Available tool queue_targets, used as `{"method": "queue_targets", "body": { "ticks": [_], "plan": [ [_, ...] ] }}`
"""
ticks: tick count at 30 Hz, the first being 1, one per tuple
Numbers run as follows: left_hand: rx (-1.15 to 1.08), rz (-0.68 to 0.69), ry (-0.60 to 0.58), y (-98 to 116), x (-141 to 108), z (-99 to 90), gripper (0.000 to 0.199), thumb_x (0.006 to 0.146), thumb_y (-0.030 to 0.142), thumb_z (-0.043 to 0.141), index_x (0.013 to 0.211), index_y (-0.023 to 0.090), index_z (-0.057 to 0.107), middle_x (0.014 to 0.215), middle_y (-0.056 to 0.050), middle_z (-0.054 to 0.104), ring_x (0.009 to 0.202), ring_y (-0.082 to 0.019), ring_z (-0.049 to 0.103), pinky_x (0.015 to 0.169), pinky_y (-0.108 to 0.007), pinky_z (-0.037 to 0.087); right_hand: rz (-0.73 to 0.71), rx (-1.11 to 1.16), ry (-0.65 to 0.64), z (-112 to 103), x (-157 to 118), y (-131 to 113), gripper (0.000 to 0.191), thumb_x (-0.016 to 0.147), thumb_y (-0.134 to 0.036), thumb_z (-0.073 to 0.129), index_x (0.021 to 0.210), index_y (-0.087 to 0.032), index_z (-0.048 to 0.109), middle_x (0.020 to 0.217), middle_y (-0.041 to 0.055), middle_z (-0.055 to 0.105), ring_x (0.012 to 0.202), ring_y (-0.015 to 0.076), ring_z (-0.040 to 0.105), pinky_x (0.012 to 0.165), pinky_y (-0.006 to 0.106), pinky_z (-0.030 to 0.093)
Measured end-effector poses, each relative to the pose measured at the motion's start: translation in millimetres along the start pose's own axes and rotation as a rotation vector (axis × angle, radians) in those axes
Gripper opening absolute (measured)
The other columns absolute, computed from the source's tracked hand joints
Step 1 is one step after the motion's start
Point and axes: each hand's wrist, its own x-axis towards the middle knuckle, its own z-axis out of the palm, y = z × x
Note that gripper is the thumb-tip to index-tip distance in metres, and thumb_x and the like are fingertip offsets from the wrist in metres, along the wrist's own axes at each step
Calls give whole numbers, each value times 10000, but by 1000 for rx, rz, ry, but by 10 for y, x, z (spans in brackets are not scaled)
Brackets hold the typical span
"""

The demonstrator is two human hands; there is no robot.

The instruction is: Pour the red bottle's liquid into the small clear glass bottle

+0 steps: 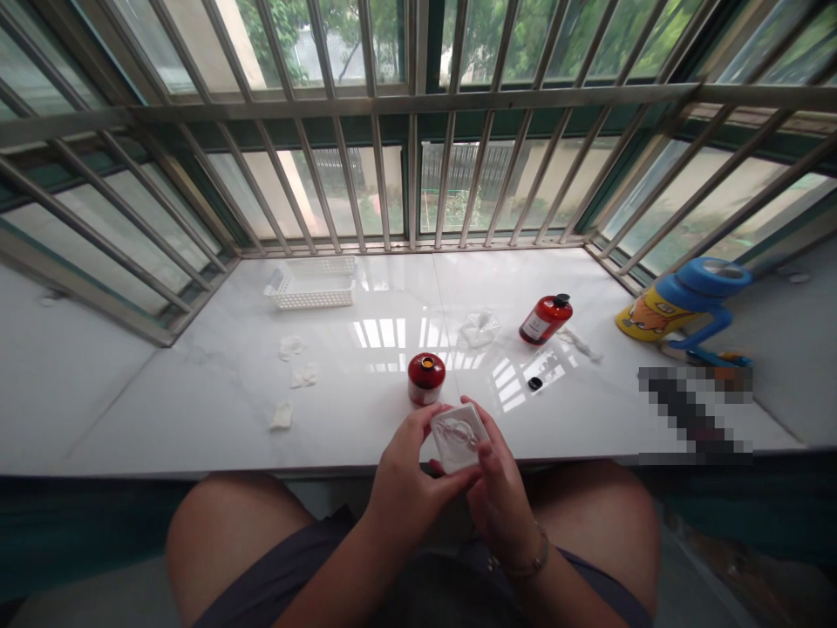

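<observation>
My left hand (409, 471) and my right hand (500, 484) together hold a small square clear packet (458, 436) just above the front edge of the white marble sill (215, 392). Something pale and pinkish shows through the packet. Directly beyond my hands stands a small red bottle (426, 377), upright and uncapped. Its small black cap (535, 383) lies apart to the right. A second red bottle (546, 318) with a black cap and white label lies on its side farther right.
A white plastic basket (314, 283) sits at the back left. Crumpled white tissue bits (291, 377) lie left of centre, and a crumpled clear wrapper (479, 328) lies mid-sill. A blue and yellow kids' jug (686, 305) lies at the right. Metal window bars (411, 174) enclose the sill.
</observation>
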Motion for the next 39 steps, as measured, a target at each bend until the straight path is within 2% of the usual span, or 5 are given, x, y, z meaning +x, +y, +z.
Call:
{"method": "queue_targets", "body": {
  "ticks": [6, 10, 18, 25, 39],
  "plan": [
    [-3, 134, -91, -117, 35, -70, 1015, 705, 484, 1013, 1569, 318, 509, 1580, -121, 607, 1448, -367, 606, 1196, -544, 554, 34, 15, 19, 22, 24, -143, 696, 896, -621, 778, 1486, -301, 593, 1342, 104, 722, 1021, 300, 748, 741, 426, 697],
    [-95, 232, 36, -285, 199, -225, 940, 811, 630, 890, 1590, 289, 490, 1646, -156, 522, 1540, -387, 507, 1269, -570, 475, -14, 15, 40, -14, 57, -205, 702, 897, -615, 780, 1489, -298, 575, 1326, 107, 727, 1098, 324, 742, 769, 454, 701],
    [69, 69, -13, -715, 791, -387, 938, 862, 435, 890, 1650, 272, 409, 1740, -155, 421, 1613, -363, 418, 1322, -577, 376, -95, -45, 90, -186, 153, -213, 631, 921, -641, 746, 1432, -322, 556, 1341, 95, 695, 1257, 359, 690, 838, 506, 701],
    [63, 86, -147, -811, 1049, -287, 856, 812, 255, 885, 1582, 244, 509, 1564, -139, 621, 1485, -334, 583, 1267, -547, 446, -135, -80, 129, -214, 183, -276, 619, 904, -625, 773, 1386, -307, 548, 1325, 106, 683, 1231, 353, 682, 780, 465, 694],
    [238, 220, -57, -462, 339, -459, 781, 761, 319, 938, 1414, 287, 511, 1384, -96, 661, 1237, -297, 703, 1046, -448, 607, -113, -164, 112, -374, 288, -128, 646, 901, -574, 801, 1444, -350, 533, 1345, 74, 658, 1169, 305, 679, 834, 446, 665]
  ]
}}
